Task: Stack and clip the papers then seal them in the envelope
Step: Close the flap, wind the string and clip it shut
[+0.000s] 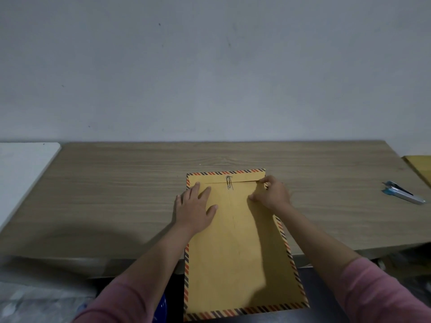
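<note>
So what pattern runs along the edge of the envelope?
Diagonal stripes in orange-red and dark blue on the yellow-brown envelope, seen in the head view, the only one.

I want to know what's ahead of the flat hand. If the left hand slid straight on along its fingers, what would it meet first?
The left hand points up the envelope toward its folded flap; that flap edge likely comes first, then bare table.

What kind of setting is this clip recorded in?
Probably a plain office or home desk set up for paperwork: a wood-grain table against a bare wall, a brown envelope under both hands, and a stapler off to the right.
</note>
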The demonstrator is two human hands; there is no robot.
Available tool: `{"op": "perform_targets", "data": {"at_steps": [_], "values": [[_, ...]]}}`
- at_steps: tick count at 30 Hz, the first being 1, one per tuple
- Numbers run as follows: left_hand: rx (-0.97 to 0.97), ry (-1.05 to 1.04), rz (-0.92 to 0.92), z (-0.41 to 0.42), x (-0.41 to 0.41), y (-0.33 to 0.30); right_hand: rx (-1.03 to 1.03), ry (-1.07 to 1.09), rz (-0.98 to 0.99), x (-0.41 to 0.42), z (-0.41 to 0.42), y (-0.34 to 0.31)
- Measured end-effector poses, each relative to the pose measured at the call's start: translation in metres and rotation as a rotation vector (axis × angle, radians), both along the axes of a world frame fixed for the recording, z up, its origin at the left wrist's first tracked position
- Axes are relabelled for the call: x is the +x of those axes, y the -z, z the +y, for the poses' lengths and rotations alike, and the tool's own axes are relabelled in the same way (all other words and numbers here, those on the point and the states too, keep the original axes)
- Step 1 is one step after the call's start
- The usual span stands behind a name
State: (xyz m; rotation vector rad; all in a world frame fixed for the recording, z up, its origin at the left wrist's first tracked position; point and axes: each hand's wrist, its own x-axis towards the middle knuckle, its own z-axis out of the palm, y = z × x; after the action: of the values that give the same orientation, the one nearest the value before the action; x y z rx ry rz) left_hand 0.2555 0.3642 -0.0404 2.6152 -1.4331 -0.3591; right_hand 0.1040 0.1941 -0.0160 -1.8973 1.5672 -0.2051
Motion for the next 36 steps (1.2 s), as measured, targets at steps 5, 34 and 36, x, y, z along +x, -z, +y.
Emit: {"op": "perform_targets", "data": {"at_steps": [5,34,36], "values": [[-0.003,-0.002,0.006,0.001,0.000,0.001,0.061,0.040,-0.111,0.001,0.000,-0.005],[-0.988,0.061,1.005,0.013,-0.035,-0.217,0.411,-0.478,-1.198,0.012,0.070,-0.174],[-1.016,0.060,0.807,0.021,-0.029,-0.231,0.491,-0.565,-1.253,0.019,0.074,-0.184]]}}
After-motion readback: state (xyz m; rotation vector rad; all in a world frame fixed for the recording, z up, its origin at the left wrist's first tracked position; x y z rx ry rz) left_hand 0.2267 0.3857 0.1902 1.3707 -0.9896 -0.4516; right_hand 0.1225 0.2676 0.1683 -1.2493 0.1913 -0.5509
